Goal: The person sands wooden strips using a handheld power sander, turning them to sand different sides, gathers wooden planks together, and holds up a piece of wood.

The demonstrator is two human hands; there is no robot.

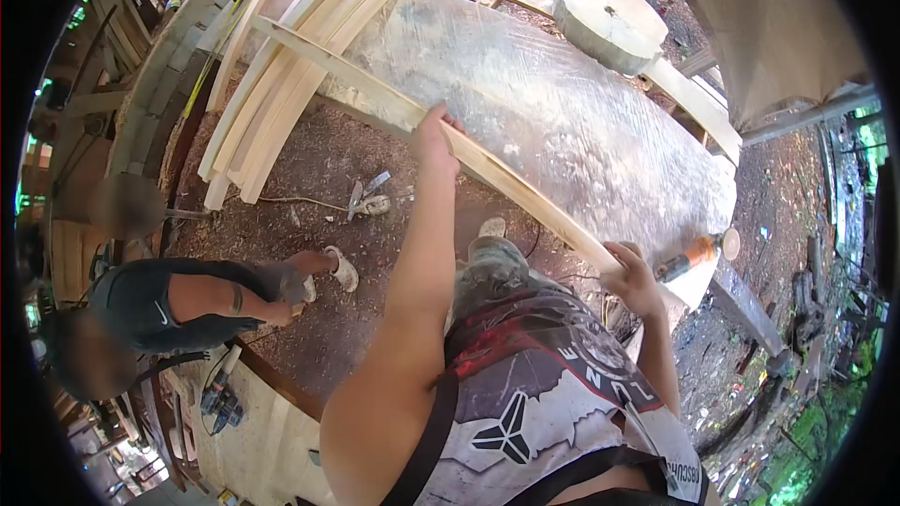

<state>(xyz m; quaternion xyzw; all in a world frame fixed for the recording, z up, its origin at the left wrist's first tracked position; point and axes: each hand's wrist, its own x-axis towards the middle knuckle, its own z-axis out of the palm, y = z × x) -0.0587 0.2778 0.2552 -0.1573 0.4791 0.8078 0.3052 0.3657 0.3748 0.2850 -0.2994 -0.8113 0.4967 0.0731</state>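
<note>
A long, narrow wooden plank (530,199) lies slantwise along the near edge of a worn worktable (553,117). My left hand (436,141) is closed around the plank near its middle. Its near right end is gripped by my right hand (633,276), fingers wrapped over the wood. Just right of that hand, an orange and black power tool (689,256) rests on the table's corner. The plank's far end reaches over a stack of pale, long boards (281,98) at the upper left.
A round wood slab (609,19) sits at the table's far edge. Another person (187,305) is at the left, beside a second work surface (272,431) with a power tool (220,398). Wood shavings and a cord (300,200) lie on the ground.
</note>
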